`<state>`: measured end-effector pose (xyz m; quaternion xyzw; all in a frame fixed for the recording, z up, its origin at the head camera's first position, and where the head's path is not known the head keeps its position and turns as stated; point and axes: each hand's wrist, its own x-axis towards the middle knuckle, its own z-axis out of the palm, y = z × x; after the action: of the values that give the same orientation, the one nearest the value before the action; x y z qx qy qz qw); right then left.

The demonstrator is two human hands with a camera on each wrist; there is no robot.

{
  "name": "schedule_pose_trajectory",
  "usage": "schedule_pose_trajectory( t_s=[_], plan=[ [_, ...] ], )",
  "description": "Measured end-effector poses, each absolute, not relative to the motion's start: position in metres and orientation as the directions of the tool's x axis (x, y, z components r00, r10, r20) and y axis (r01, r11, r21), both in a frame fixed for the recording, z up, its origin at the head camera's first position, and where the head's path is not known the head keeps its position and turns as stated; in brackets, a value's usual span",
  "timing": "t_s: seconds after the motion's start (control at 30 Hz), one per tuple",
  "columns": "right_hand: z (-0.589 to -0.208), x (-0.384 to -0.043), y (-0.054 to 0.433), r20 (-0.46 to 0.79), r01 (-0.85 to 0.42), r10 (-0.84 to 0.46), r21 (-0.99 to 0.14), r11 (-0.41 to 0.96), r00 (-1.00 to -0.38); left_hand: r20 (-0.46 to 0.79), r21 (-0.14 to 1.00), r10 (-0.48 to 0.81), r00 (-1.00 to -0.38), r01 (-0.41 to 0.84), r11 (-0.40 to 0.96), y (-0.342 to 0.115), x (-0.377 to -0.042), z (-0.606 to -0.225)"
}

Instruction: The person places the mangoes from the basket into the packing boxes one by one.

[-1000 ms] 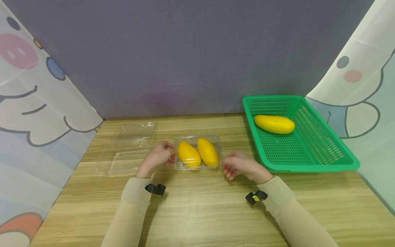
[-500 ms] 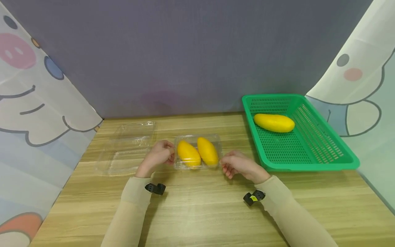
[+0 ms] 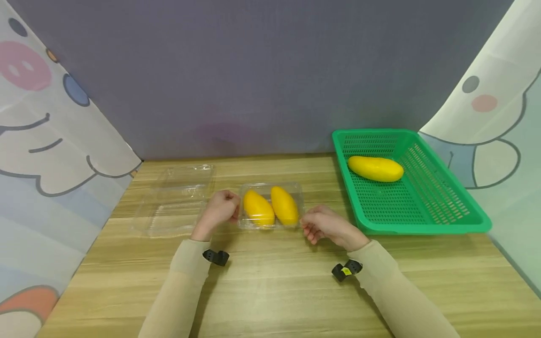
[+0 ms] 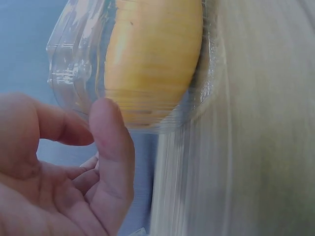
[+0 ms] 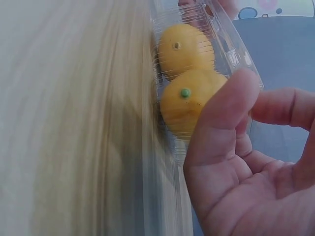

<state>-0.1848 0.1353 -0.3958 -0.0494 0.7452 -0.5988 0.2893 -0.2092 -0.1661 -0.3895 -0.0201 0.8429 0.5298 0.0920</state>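
Clear box (image 3: 265,189) holds two yellow fruits (image 3: 284,205) — left hand (image 3: 220,209) and right hand (image 3: 329,226) pinch opposite ends.

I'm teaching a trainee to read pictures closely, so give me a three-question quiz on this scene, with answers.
1. How many smooth yellow oval fruits lie in the small clear plastic box between the person's left hand and right hand?
2. True or false: in the right wrist view, one boxed fruit shows a green nub.
3. Where does the remaining elongated yellow fruit lie?
A) In the green rectangular perforated plastic basket
B) In the open clear plastic container
C) On the wooden tabletop
Key: 1. Two; 2. True; 3. A
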Motion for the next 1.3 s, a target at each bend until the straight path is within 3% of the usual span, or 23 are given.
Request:
schedule_pose_trajectory(
  t_s=[0.4,0.87,1.3],
  plan=[
    [-0.395,-0.183,0.134,-0.379,0.286,-0.408,-0.919,0.272,-0.830,-0.177,0.894,0.058,-0.983,-0.135,0.428,-0.167,-0.210,-0.392],
    [-0.394,-0.181,0.131,-0.390,0.294,-0.398,-0.914,0.281,-0.830,-0.249,0.892,0.176,-0.952,-0.155,0.424,-0.180,-0.197,-0.386],
    [-0.394,-0.181,0.132,-0.386,0.289,-0.406,-0.915,0.281,-0.829,-0.283,0.919,0.202,-0.938,-0.204,0.336,-0.182,-0.192,-0.391]
  ],
)
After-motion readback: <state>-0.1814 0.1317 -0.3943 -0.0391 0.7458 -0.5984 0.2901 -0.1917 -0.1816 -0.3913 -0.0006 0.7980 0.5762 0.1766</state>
